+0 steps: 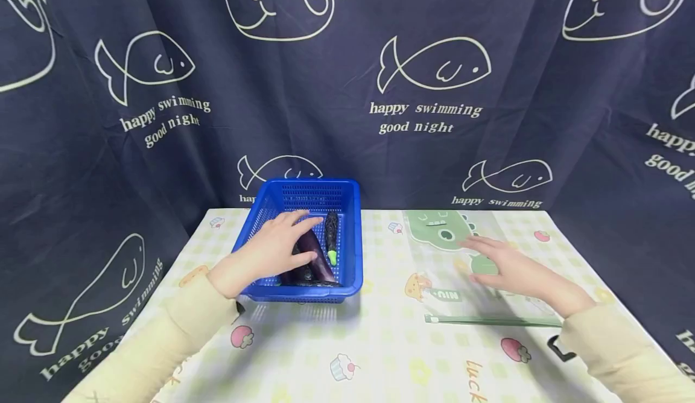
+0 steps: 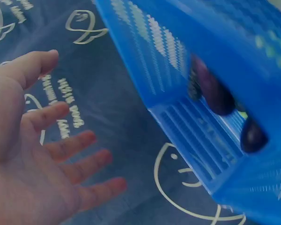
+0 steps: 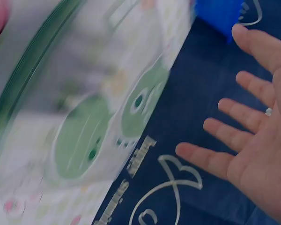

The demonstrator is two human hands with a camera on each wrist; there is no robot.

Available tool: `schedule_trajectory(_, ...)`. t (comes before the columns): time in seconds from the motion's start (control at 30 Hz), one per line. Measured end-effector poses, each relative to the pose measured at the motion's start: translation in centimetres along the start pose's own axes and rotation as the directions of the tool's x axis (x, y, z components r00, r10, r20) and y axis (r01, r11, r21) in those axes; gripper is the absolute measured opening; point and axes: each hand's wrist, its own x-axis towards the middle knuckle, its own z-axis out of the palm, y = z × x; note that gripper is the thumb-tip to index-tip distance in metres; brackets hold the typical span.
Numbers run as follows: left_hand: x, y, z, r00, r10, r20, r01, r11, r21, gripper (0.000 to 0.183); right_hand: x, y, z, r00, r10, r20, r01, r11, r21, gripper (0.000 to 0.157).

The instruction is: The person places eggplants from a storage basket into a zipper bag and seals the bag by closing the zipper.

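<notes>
My left hand (image 1: 278, 245) hovers over the blue plastic basket (image 1: 356, 252), fingers spread and relaxed. Inside the basket lie dark purple eggplants (image 1: 321, 264), partly covered by that hand in the head view. A wrinkled, blackish long vegetable (image 1: 331, 233) with a bright green end lies along the basket's right side. On the right, my right hand (image 1: 505, 265) is held above a clear zip bag (image 1: 442, 237) printed with a green cartoon creature. Its fingers are extended and the palm holds nothing in the right wrist view.
A pale checked cloth (image 1: 304, 349) with cupcake and strawberry prints covers the table. Behind it hangs a dark blue curtain (image 1: 336, 89) with white fish drawings, close to the basket's far side. The bag's green zip strip (image 1: 488, 320) faces the near edge.
</notes>
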Motion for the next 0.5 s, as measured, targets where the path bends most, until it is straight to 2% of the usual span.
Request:
schedule_trajectory(0.23, 1.7, -2.8, 0.6, 0.99, 0.098, 0.104, -0.105, 0.992, 0.066, 0.061, -2.1, 2.8, 0.1, 0.991, -0.122, -0.048, 0.119, 0.991, -0.054, 0.062)
schedule_trajectory(0.37, 2.5, -4.3, 1.5, 0.975, 0.134, 0.176, -0.154, 0.983, 0.102, 0.059, -3.3, 4.2, 0.6, 0.987, -0.157, -0.041, 0.152, 0.984, -0.09, 0.064)
schedule_trajectory(0.5, 3.1, -5.4, 2.3, 0.954, 0.132, 0.269, -0.168, 0.979, 0.118, 0.058, -4.5, 5.2, 1.2, 0.986, -0.164, -0.014, 0.161, 0.982, -0.101, 0.063)
